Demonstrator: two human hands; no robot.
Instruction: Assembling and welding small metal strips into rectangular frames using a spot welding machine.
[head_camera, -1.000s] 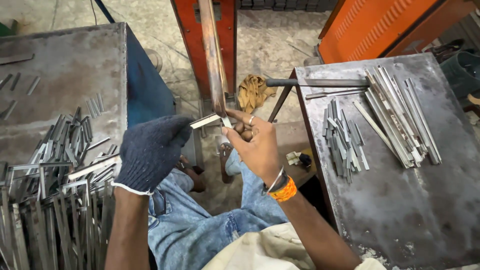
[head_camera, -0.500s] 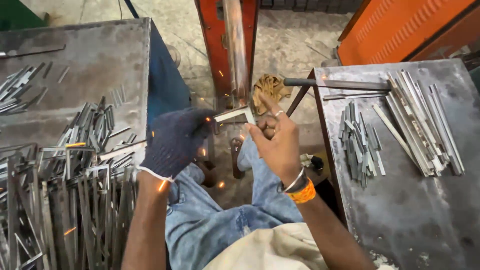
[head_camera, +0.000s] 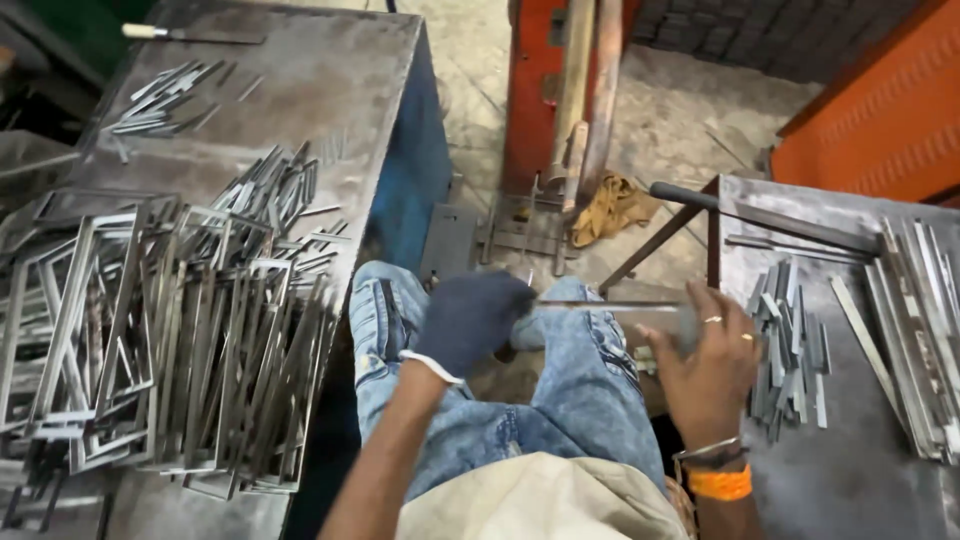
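Thin flat grey metal strip (head_camera: 610, 305), straight, blurred along its length, held level above the person's lap in blue denim jeans (head_camera: 560, 400). Left hand (head_camera: 470, 320), in a dark knitted glove with a white cuff, is closed around the strip's left end. Right hand (head_camera: 705, 360), bare, with rings on two fingers and an orange band and metal bangle at the wrist, grips the right end with fingers curled over it. The strip spans the gap between both hands, just short of the right-hand surface's edge.

Left: a worn grey steel surface (head_camera: 330, 90) with a blue side, carrying a large heap of welded rectangular frames of thin grey metal (head_camera: 170, 330), dull and tangled, some overhanging the near edge. A small scatter of short metal strips (head_camera: 160, 95) lies farther back.

Right: a second scuffed steel surface (head_camera: 860, 480) holding a small pile of short flat metal pieces (head_camera: 790, 345) just beside the right hand, and a row of long flat metal bars (head_camera: 920, 320) well to its right.

Ahead: a red machine upright (head_camera: 540, 90) with a rusty vertical rod, and a crumpled yellow-brown rag (head_camera: 610, 205) on the concrete floor.
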